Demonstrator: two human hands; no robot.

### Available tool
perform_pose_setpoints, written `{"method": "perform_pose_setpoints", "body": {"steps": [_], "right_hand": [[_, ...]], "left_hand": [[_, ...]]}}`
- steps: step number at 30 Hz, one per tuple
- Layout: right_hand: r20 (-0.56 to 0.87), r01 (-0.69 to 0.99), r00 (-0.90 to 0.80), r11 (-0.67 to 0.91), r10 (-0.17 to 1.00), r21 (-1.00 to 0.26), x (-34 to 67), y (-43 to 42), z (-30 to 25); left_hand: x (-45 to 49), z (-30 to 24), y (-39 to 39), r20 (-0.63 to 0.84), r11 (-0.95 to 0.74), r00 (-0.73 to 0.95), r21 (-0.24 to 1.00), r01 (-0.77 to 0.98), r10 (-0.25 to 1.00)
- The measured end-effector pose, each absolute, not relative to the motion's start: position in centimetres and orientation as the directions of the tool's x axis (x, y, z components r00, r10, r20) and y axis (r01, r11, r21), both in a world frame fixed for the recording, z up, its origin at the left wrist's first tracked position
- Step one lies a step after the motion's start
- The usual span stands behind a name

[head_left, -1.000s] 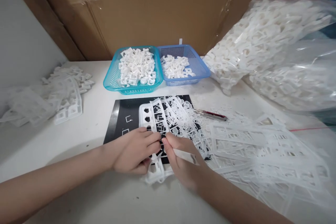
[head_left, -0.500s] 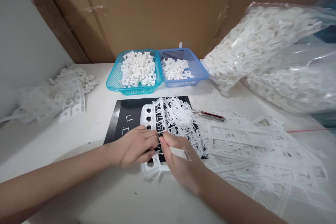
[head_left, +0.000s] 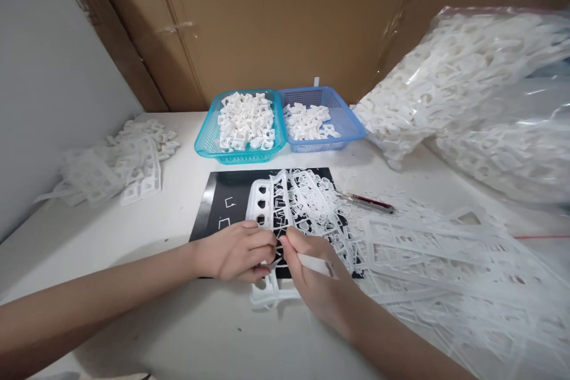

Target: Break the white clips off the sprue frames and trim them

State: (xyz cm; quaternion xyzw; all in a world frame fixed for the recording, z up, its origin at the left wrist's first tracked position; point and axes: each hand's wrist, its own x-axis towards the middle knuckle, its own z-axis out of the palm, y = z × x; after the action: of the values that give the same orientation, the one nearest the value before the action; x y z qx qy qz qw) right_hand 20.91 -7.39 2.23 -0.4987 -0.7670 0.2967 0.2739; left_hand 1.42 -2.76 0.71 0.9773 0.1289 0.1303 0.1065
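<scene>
My left hand [head_left: 240, 251] is closed over a long white plastic strip with a row of holes [head_left: 262, 190], its fingers pressing it on the black mat [head_left: 218, 187]. My right hand [head_left: 318, 270] is closed around a tool with a flat white handle [head_left: 315, 264]. Its tip is hidden by the fingers. The fingertips of both hands almost meet over the strip. Thin white plastic offcuts [head_left: 314, 199] lie heaped on the right half of the mat. A red-handled cutter [head_left: 371, 202] rests to their right.
A teal basket [head_left: 207, 136] and a blue basket [head_left: 351, 127] hold small white parts behind the mat. Clear bags of white parts [head_left: 467, 71] stand at the right. Empty plastic frames [head_left: 423, 249] spread over the right side; more pieces [head_left: 140, 166] lie left. Cardboard [head_left: 289, 18] rises behind.
The view has turned slightly left, so everything sits further right. Both hands keep the same hold at nearly the same place on the strip.
</scene>
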Motion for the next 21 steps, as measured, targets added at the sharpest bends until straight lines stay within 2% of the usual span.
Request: {"method": "perform_pose_setpoints", "body": {"steps": [8,13,15,17,19,21], "right_hand": [[0.169,0.643,-0.365,0.379,0.915,-0.666,21.0,-7.4,1.7],[0.161,0.656,-0.380,0.388,0.911,-0.647,21.1,-7.6,1.6],[0.141,0.656,-0.381,0.375,0.914,-0.655,21.1,-7.6,1.6],[0.125,0.655,-0.382,0.364,0.916,-0.663,21.2,-7.6,1.6],[0.113,0.655,-0.383,0.356,0.917,-0.667,21.2,-7.6,1.6],[0.098,0.653,-0.378,0.340,0.921,-0.677,21.2,-7.6,1.7]], "left_hand": [[0.7,1.7,-2.6,0.330,-0.961,0.928,0.262,0.087,0.174],[-0.5,1.9,-3.3,0.389,-0.968,0.904,0.234,0.089,0.177],[-1.4,1.8,-3.9,0.430,-0.952,0.866,0.267,0.151,0.258],[-2.8,1.6,-4.5,0.443,-0.878,0.782,0.396,0.268,0.439],[-4.4,1.5,-4.8,0.388,-0.711,0.629,0.575,0.406,0.673],[-5.8,1.6,-4.8,0.293,-0.469,0.385,0.708,0.528,0.875]]}}
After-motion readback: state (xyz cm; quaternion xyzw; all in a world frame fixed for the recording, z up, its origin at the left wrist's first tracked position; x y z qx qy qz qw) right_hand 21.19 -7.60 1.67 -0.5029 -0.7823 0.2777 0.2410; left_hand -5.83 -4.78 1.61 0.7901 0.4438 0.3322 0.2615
